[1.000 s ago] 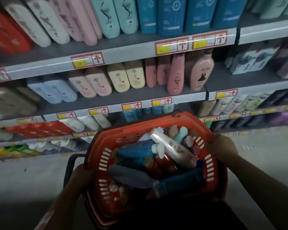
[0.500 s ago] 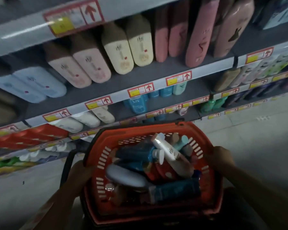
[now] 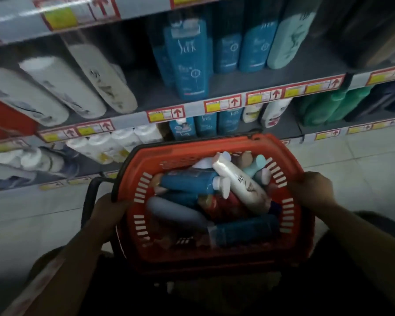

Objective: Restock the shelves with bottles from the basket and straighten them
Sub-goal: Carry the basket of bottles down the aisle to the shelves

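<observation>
Two hands grip the red basket [image 3: 217,156]: left hand [image 3: 108,210] and right hand [image 3: 311,190] curled over opposite rims. A cream bottle [image 3: 240,182] lies between them, slanting, nearer the right fingers.

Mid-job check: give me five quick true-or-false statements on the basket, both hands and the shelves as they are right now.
1. Both hands grip the red plastic basket. True: the left hand holds its left rim, the right hand its right rim.
2. The basket is empty. False: it is full of bottles lying on their sides.
3. A cream-white bottle lies on top of the pile. True.
4. The right hand holds a bottle. False: it holds only the basket rim.
5. The blue upright bottles stand on the floor. False: they stand on a grey shelf above the basket.
</observation>
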`<state>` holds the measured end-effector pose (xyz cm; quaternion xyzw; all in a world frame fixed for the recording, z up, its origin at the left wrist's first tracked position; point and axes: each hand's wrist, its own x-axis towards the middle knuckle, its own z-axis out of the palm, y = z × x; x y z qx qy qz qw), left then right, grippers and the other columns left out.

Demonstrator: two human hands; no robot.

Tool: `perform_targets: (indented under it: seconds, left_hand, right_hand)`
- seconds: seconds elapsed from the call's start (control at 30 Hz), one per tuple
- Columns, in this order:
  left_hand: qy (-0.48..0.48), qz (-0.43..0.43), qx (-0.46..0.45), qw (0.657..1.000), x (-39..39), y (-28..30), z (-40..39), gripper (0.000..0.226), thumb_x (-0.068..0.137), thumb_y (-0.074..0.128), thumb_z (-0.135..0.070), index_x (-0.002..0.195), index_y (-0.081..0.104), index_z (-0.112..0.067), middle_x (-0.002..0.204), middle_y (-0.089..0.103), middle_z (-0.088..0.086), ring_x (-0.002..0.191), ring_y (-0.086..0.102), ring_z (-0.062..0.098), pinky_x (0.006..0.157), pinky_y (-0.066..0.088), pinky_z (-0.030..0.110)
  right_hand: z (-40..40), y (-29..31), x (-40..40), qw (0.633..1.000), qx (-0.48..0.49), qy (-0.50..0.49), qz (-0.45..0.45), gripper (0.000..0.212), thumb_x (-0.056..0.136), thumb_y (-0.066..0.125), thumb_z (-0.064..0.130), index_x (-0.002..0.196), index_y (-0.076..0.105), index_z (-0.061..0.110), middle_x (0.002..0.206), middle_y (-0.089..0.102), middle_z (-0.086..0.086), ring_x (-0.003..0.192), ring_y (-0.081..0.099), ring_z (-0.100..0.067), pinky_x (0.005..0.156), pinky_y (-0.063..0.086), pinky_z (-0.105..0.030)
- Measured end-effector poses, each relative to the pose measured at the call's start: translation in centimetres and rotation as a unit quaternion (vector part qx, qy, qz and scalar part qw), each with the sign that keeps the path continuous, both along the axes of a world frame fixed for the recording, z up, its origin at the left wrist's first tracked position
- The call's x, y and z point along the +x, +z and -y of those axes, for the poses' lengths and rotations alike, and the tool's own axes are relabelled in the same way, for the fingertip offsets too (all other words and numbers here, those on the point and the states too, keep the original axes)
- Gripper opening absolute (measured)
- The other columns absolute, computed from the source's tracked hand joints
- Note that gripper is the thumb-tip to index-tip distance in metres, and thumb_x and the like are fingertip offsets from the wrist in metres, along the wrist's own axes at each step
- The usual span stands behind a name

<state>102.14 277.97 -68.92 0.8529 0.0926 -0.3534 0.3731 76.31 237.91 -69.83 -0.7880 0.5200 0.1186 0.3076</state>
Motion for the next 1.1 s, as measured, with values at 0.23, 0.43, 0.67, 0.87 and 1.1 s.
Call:
perform_targets:
  seconds: [0.23,0.43,0.67,0.87,1.1]
  left_hand:
    - [-0.052,-0.016,0.042,0.998,2.4,-4.9,0.7,0.018,0.081,0.08,-0.008,0.093,0.07,-0.014,0.085,0.074,0.009,0.08,0.072,0.029,0.066,0.055,0.031]
    - [-0.033,-0.03,0.061,0.997,2.2,-4.9,-0.7,0.027,0.08,0.081,-0.004,0.101,0.065,-0.006,0.09,0.071,0.017,0.078,0.07,0.031,0.057,0.056,0.031]
    - [-0.03,0.001,0.092,0.995,3.8,-6.4,-1.9,0.023,0.09,0.074,-0.01,0.107,0.068,0.005,0.103,0.071,0.024,0.094,0.069,0.04,0.087,0.059,0.05]
    - [-0.022,0.009,0.084,0.996,3.2,-6.7,-0.1,0.012,0.089,0.074,-0.007,0.095,0.067,0.0,0.095,0.071,0.022,0.088,0.07,0.038,0.085,0.059,0.049]
    - [-0.012,-0.024,0.078,0.997,2.4,-5.4,1.7,0.012,0.084,0.079,-0.008,0.091,0.071,-0.003,0.089,0.075,0.019,0.082,0.072,0.036,0.079,0.059,0.044]
  right_hand:
    - [1.5,-6.9,2.4,0.999,-0.033,-0.005,0.026,0.043,0.083,0.073,0.05,0.088,0.072,0.007,0.082,0.07,-0.013,0.072,0.066,-0.029,0.076,0.055,-0.035]
    - [-0.2,-8.1,3.9,0.998,-0.063,0.004,0.02,0.048,0.088,0.068,0.045,0.097,0.074,-0.002,0.092,0.072,-0.024,0.086,0.068,-0.039,0.079,0.051,-0.037]
    - [-0.9,-8.2,4.6,0.997,-0.05,-0.005,0.058,0.046,0.091,0.065,0.045,0.097,0.074,0.0,0.088,0.07,-0.02,0.072,0.057,-0.029,0.073,0.045,-0.032]
    - [0.8,-8.4,4.6,0.997,-0.031,-0.033,0.058,0.04,0.093,0.065,0.045,0.099,0.071,0.006,0.08,0.063,-0.011,0.059,0.056,-0.018,0.072,0.046,-0.032]
    - [2.6,-8.0,3.6,0.999,-0.009,-0.01,0.053,0.037,0.087,0.071,0.05,0.088,0.065,0.013,0.083,0.071,-0.01,0.073,0.07,-0.027,0.079,0.06,-0.044]
